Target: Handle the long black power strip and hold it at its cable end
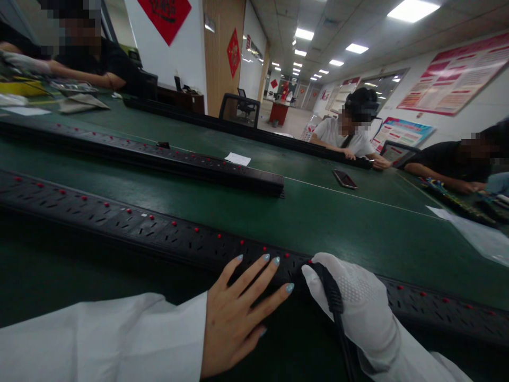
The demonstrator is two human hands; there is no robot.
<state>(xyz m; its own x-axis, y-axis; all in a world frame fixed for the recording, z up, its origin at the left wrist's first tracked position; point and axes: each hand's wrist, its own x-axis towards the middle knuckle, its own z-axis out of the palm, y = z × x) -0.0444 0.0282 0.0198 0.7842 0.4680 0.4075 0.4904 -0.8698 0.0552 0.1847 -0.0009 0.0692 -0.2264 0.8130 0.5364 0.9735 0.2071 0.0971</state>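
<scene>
A long black strip [167,236] with slotted sockets and a row of red buttons runs across the green table in front of me. My left hand [246,307], bare with painted nails, lies on the strip's near side with its fingers spread. Just right of it, my right hand [350,297] wears a white glove and is closed round a black plug [328,286], held at the strip. The plug's cord hangs down toward me. Its front end is hidden by the gloved fingers and the strip.
Behind lies a second black strip [191,162] with red buttons, and a third long black piece [238,128] beyond it. A phone [344,179], a white paper [237,158] and a clear bag [477,236] rest on the green table [310,217]. Several people sit around it.
</scene>
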